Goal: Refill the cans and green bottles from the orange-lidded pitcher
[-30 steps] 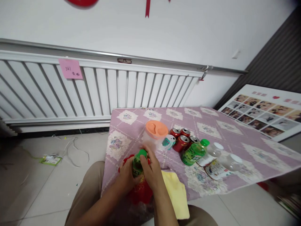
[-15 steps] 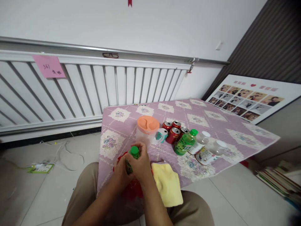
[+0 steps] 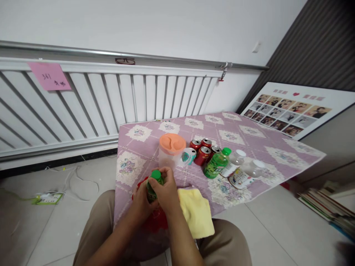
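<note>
Both my hands hold a small green bottle [image 3: 152, 186] with a green cap, upright over a red bag [image 3: 154, 221] at the near edge of the table [image 3: 244, 136]. My left hand [image 3: 141, 201] wraps the bottle's body from the left. My right hand [image 3: 165, 191] covers its right side, thumb and fingers up by the cap. A yellow cloth [image 3: 196, 213] lies just right of my hands and hangs off the table's edge.
Behind my hands stand a clear jug with an orange lid [image 3: 172, 150], a small white-teal container [image 3: 188, 156], several red cans [image 3: 202, 149], a lying green bottle [image 3: 216, 163] and two clear bottles [image 3: 244, 171]. A white radiator [image 3: 111, 99] lines the wall; a photo board [image 3: 294, 111] leans at right.
The view has swung right and down a little. My right hand has shifted from the bottle's side up toward its cap; the bottle stays in both hands over the red bag.
</note>
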The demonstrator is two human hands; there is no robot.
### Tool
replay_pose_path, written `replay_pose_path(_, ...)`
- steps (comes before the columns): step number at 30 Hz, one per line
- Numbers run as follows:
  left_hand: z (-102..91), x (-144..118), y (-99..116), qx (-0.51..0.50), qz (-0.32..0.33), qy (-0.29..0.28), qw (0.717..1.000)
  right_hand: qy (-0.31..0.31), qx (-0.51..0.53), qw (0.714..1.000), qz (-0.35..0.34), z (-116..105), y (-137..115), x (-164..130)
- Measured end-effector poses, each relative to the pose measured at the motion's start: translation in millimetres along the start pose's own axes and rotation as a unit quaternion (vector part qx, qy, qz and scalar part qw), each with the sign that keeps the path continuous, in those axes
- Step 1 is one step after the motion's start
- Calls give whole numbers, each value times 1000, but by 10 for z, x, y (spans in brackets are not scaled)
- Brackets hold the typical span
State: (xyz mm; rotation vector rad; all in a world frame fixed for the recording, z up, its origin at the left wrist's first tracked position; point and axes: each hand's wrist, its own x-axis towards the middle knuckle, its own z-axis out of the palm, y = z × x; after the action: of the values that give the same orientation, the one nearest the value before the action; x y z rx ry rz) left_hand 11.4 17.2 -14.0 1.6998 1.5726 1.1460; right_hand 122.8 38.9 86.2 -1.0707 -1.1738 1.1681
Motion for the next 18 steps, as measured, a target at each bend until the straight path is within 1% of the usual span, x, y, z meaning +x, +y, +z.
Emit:
replay_pose_path(2, -4, -4, 13, 17, 4, 17, 1000, -10, 1, 1000, -21, -8, -19, -12)
replay_pose_path(5, 0, -7, 27, 31, 8, 24, 999, -59, -27, 997, -47, -71, -48, -31)
replay_pose_path(7, 6, -3, 32, 39, 1, 30, 999, -73, -36, 995, -57, -115, -39, -39)
replay_pose_path(10, 14, 4, 33, 58, -5, 31, 998, -48, -15, 997, -60, -140, 43, -41)
replay_pose_path(14, 10, 5, 49, 65, 3, 31, 997, 0, 71, 997, -36, -114, 171, -28)
replay_pose_path(16, 7, 6, 62, 67, 10, 31, 997, 2, 85, 996, -32, -110, 179, -22)
replay_pose_path(18, 7, 8, 71, 69, 11, 29, 997, -20, 57, 998, -36, -125, 145, -19)
